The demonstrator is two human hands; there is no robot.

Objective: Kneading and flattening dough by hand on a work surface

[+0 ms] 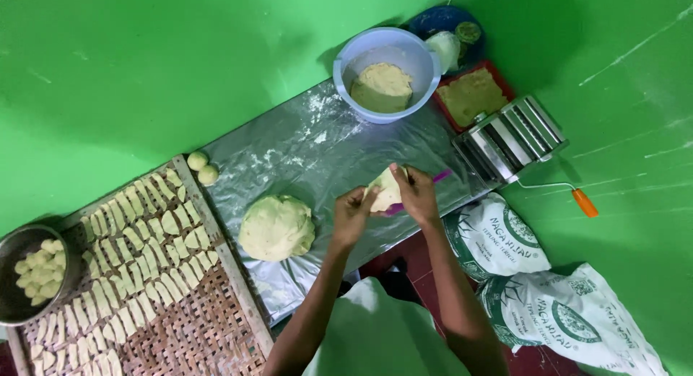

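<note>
Dough piece (385, 190) — pinched between left hand (354, 216) and right hand (416, 194).

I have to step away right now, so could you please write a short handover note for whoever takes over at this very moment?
Left hand and right hand together hold a small flat piece of dough above the floured plastic sheet; a pink-purple tool sticks out by the right hand.
The big dough mound lies on the sheet, with more dough in the pale blue bowl.
Done: rows of shaped pieces on the woven tray, more in the metal bowl, and two dough balls at the tray's far edge.
Left: the mound and the bowl's dough are unshaped.
The pasta roller stands to the right.
</note>
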